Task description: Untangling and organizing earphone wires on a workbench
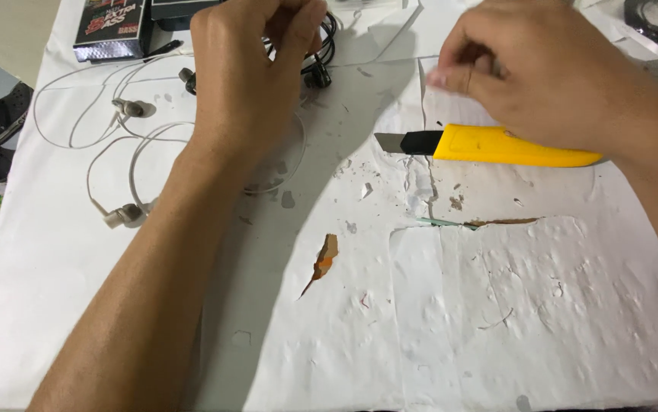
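Here, we noted the left hand [249, 72] near the far edge of the tabletop [54, 305], fingers curled shut around a bundle of black cable [321, 57]; loops of that cable showed past the knuckles on the right side of the fist, so the grip was firm and closed, though the fingertips themselves were hidden under the hand. The right hand [542, 72] hovered toward the far right corner, thumb and forefinger pinched together; the blur there kept us from telling whether anything small sat between them. Directly beneath that hand lay the yellow utility knife [497, 145], flat on the torn white paper sheet [497, 305]; its long axis ran left to right, roughly parallel to the far edge, with the grey blade tip pointing left toward the middle of the sheet and the handle end tucked under the right wrist. We judged the right hand much the nearer to the knife, just above it but apparently not touching; the left hand stood well apart from it, to the left of the blade tip. White earphones [127, 160] with their thin wire trailed toward the left edge; a dark box [112, 27] sat at the far left corner; a ragged tear [325, 255] in the paper showed brown beneath, nearer the middle.
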